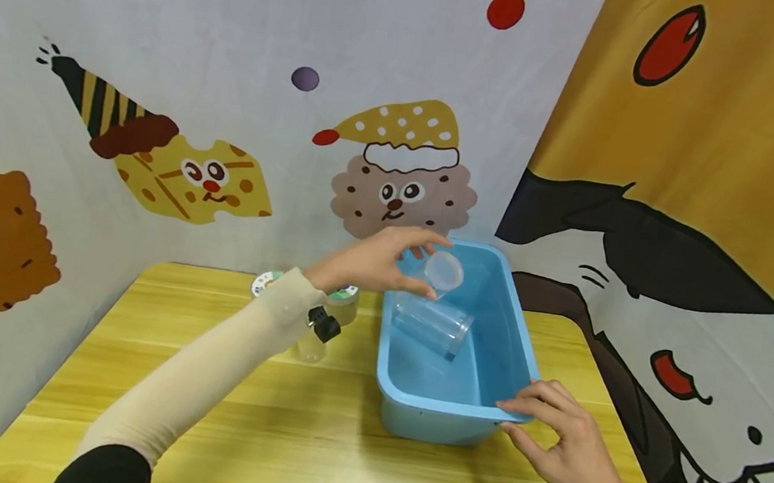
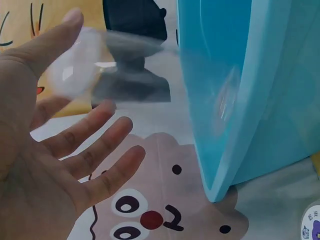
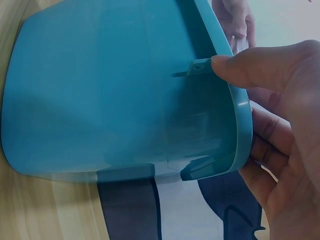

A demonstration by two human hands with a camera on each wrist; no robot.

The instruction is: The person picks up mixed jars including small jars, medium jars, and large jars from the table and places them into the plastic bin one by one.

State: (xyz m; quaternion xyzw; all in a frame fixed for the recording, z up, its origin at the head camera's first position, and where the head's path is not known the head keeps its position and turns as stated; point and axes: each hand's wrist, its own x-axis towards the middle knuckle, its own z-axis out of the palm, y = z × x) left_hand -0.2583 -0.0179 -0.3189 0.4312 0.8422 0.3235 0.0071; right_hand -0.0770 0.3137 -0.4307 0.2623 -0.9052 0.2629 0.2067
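My left hand [image 1: 392, 260] is over the far left part of a light blue plastic tub [image 1: 532, 354], thumb and fingers spread apart. Between them, a clear plastic jar [image 2: 125, 70] with a whitish round end [image 1: 444, 270] looks blurred against the sharp hand. Its clear body points down into the tub. Below it, another clear cylindrical jar [image 1: 431, 325] lies on its side inside. At the near right corner my right hand [image 1: 561, 441] pinches the tub's rim, thumb outside under the lip, fingers over the edge.
Left of the tub, partly hidden behind the left forearm, stand several small containers, among them one with a printed lid [image 1: 345, 294] and a clear one [image 1: 310, 347]. The wooden table [image 1: 264, 435] meets a cartoon-printed cloth [image 1: 239, 33] at the back.
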